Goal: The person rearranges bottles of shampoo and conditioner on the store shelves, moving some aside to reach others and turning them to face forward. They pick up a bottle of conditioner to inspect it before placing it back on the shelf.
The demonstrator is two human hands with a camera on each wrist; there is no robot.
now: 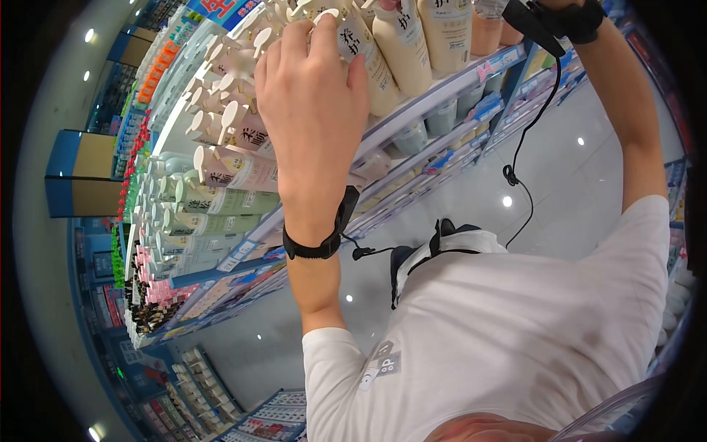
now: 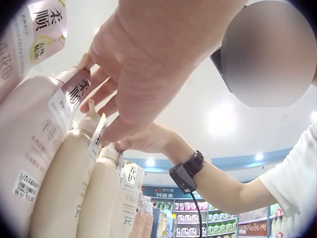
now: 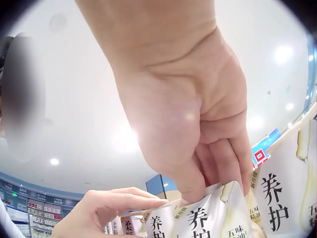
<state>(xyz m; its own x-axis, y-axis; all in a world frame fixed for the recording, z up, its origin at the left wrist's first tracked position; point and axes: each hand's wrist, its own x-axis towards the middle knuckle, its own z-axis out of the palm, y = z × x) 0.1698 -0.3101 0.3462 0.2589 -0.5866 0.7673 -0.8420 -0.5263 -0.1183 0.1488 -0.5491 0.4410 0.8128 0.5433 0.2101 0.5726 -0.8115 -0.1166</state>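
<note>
My left hand (image 1: 313, 110) reaches over the cream pump bottles, its fingers among the pump heads. In the left wrist view its thumb lies beside the neck tag (image 2: 98, 136) of a cream pump bottle (image 2: 62, 183). Its fingers look fairly straight in the right wrist view. My right hand (image 3: 198, 114) holds the top of a neighbouring cream pump bottle (image 1: 401, 48), thumb and fingers around the pump behind its white neck tag (image 3: 208, 215). The head view cuts off most of this hand. Pink pump bottles (image 1: 239, 169) stand beside the left hand.
Green bottles (image 1: 228, 201) line the same shelf farther along. Lower shelves (image 1: 412, 136) hold more bottles. Black cables (image 1: 530, 129) hang from the wrist cameras over the tiled floor (image 1: 567, 177). A blue sign (image 1: 221, 9) stands behind the bottles.
</note>
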